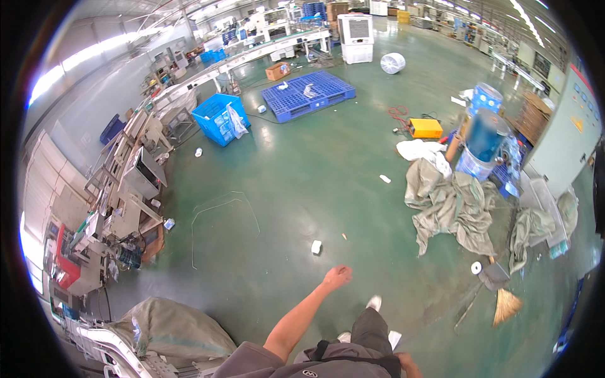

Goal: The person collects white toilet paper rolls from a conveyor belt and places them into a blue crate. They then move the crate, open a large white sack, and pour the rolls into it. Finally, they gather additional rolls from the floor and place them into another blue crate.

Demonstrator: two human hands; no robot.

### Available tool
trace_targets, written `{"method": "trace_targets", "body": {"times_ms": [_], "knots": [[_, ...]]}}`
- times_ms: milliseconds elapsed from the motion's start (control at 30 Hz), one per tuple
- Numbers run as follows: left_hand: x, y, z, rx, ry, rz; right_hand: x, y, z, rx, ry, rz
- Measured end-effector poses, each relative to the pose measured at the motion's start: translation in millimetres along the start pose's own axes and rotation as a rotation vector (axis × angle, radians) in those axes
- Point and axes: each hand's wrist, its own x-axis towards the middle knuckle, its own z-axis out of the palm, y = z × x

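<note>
My left arm swings out in front of me, and my left hand [337,276] hangs over the green floor [283,189] with its fingers loosely curled and nothing in it. A small white scrap [316,246] lies on the floor just beyond it. Only the edge of my right hand [407,363] shows at my hip by the lower edge, too little to read its fingers. My grey trouser leg and white shoe [374,303] are below the left hand.
Grey-green sacks [450,208] lie crumpled on the right by a blue barrel [482,142], a yellow box [425,128] and a broom [504,303]. A machine line [126,189] runs along the left. A blue pallet [309,94] and blue crate [220,116] stand farther off. A full sack [170,331] lies at lower left.
</note>
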Motion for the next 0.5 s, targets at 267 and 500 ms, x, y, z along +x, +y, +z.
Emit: {"method": "trace_targets", "body": {"times_ms": [267, 500], "knots": [[181, -36, -90, 0.325, 0.148, -0.421, 188, -263, -91, -0.479, -0.110, 0.141], [154, -64, -181, -0.640, 0.490, -0.687, 292, -607, -80, -1.018, -0.569, -0.034]]}}
